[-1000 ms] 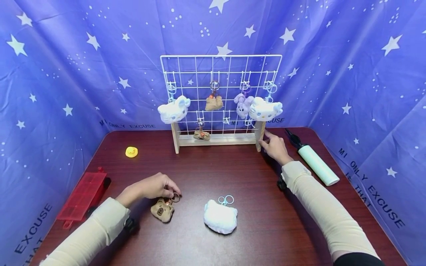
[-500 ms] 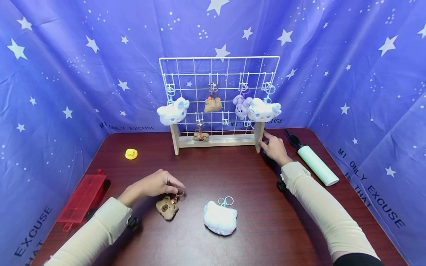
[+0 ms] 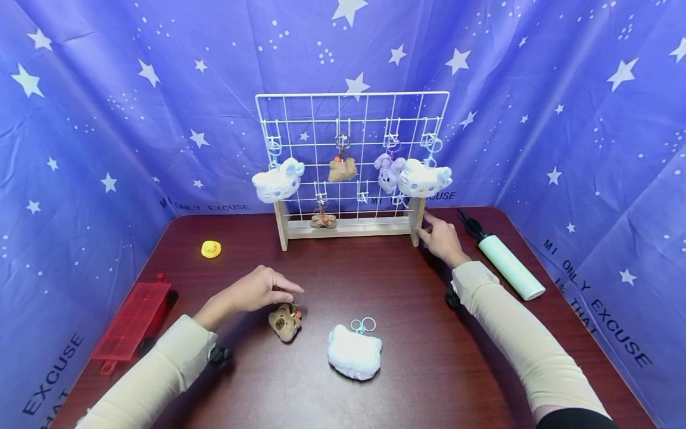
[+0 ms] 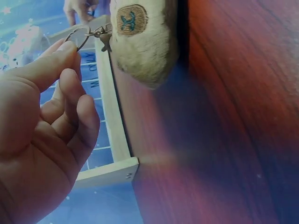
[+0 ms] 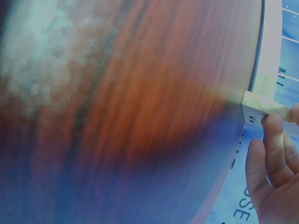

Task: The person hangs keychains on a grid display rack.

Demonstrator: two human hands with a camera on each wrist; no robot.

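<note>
My left hand [image 3: 259, 290] pinches the metal ring of a brown plush bear keychain [image 3: 284, 322] between thumb and index finger. In the left wrist view the plush [image 4: 145, 42] hangs from that ring [image 4: 78, 38], its embroidered muzzle showing. At the back, my right hand [image 3: 443, 239] grips the right wooden leg [image 3: 417, 221] of a white wire grid rack [image 3: 354, 94]. In the right wrist view, fingers [image 5: 275, 154] lie against that wooden leg [image 5: 264, 105]. A white plush keychain [image 3: 355, 353] lies on the table, its light blue rings pointing away from me.
On the rack's hooks hang white plushes [image 3: 278, 180] [image 3: 423, 179], brown plushes [image 3: 343, 169] [image 3: 324, 221] and a purple plush [image 3: 389, 171]. A yellow rubber duck [image 3: 211, 249] and a red translucent toy cart [image 3: 134, 322] are at left. A pale green pump [image 3: 511, 266] lies at right.
My left hand has moved forward and right, carrying the brown bear keychain with it. My right hand stays on the rack's leg. The head view has tilted slightly.
</note>
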